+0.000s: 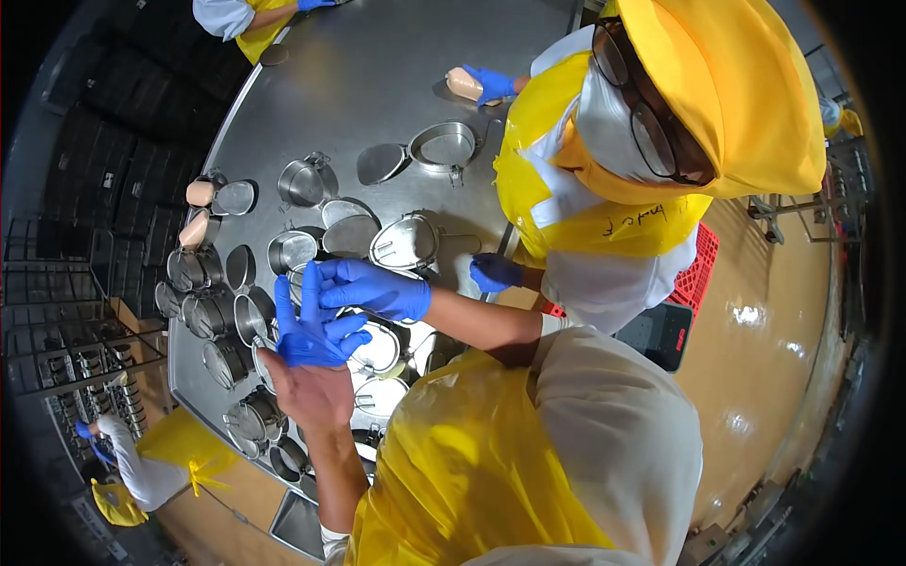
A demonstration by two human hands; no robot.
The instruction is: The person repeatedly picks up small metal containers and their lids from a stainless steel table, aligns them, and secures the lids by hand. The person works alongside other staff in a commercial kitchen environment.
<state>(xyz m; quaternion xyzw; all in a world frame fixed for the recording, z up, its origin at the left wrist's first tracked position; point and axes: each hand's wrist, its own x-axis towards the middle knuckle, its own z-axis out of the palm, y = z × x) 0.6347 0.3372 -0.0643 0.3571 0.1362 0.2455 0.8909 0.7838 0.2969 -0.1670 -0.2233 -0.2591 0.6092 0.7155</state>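
My left hand (307, 382) is raised over the table with its fingers spread. A blue glove (310, 341) covers its fingers, while the lower palm, the thumb's base and the wrist are bare. From the right, my right hand (382, 291), also gloved in blue, reaches across with its fingertips closed at the glove's upraised fingers; the exact pinch point is partly hidden. Beneath both hands lie several oval metal moulds and lids, among them a shiny lid (377, 347) and an open mould (253, 316).
The steel table (311, 94) carries more metal moulds (444, 146) and pink meat blocks (193, 231). Close on my right, a co-worker in a yellow apron (557, 141) rests a gloved hand on a meat block (464, 83). A red crate (700, 269) and a dark scale-like device (661, 335) stand beyond.
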